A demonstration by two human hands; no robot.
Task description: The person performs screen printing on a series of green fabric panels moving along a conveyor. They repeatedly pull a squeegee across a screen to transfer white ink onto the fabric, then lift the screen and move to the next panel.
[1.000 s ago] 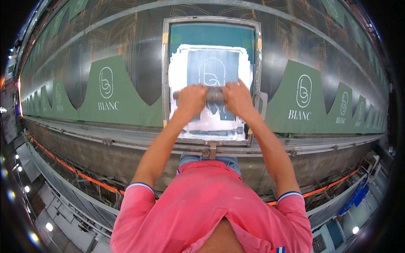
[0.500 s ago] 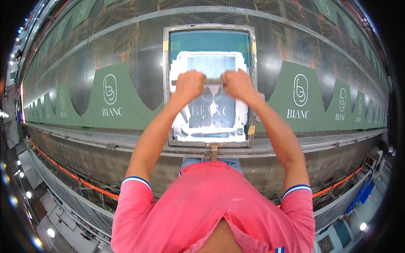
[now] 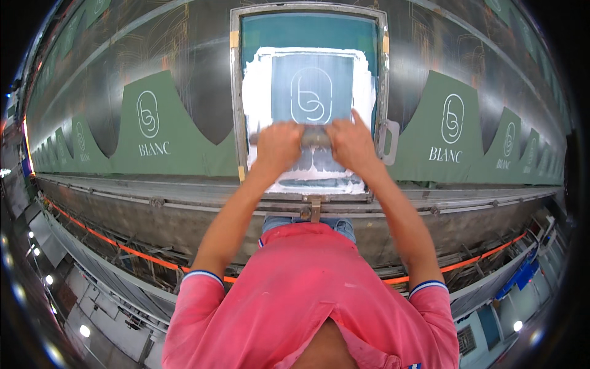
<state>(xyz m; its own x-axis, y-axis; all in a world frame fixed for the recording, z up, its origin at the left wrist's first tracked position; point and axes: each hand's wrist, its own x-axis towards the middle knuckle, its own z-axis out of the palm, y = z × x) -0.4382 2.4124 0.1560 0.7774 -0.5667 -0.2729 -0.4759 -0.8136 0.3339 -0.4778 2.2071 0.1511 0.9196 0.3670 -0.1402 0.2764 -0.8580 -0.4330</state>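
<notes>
Both hands grip the bar of a squeegee (image 3: 316, 136) that lies crosswise over a screen-printing frame (image 3: 381, 74). My left hand (image 3: 279, 146) is closed round its left part, and my right hand (image 3: 353, 142) round its right part, with a short stretch of bar showing between them. The squeegee's lower edge is hidden. White ink (image 3: 258, 92) lies smeared round the screen's mesh area (image 3: 283, 80). Above the bar, a looped outline design shows in that mesh. Streaks of ink lie just below the bar, toward me. The upper part of the screen is teal.
Green cut fabric pieces with white prints lie on the long metal table (image 3: 212, 80), among them one at left (image 3: 132, 123) and one at right (image 3: 470, 123). A grey handle (image 3: 391, 142) sticks out of the frame's right side. A rail (image 3: 246, 198) runs along the table's near edge.
My hands have pulled the squeegee toward me, from the middle of the screen to its lower part. The looped design above it is now uncovered. The head view has shifted slightly.
</notes>
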